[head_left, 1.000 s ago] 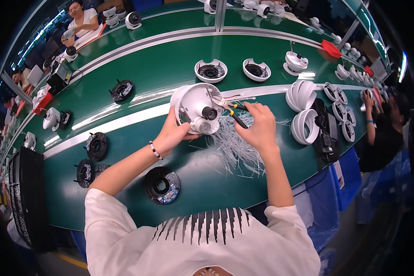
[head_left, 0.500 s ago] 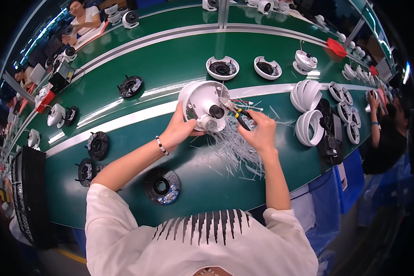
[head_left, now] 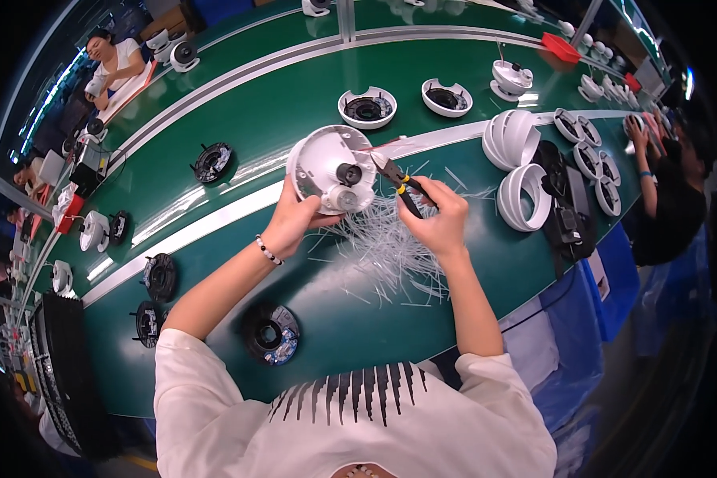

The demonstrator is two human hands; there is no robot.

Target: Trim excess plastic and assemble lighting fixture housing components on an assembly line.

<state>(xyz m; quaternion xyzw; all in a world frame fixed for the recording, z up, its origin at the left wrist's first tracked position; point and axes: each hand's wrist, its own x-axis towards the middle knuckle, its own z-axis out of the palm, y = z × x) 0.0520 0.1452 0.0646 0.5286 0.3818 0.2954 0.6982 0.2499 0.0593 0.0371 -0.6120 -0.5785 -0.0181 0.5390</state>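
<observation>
We see, above the green desk (head_left: pixel 358 331), the left hand (head_left: pixel 293 219) gripping a white, bowl-shaped plastic housing (head_left: pixel 324 165) and, to its right, the right hand (head_left: pixel 440 220) holding yellow-and-black-handled metal cutters (head_left: pixel 389 170), their long axis slanting up-left toward the housing's rim.

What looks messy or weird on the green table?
The thin pale strips look messy: they lie in a loose, crisscrossed heap on the table near the right hand and its pliers, whereas the white rings are stacked together. I can't see anything clearly broken.
</observation>
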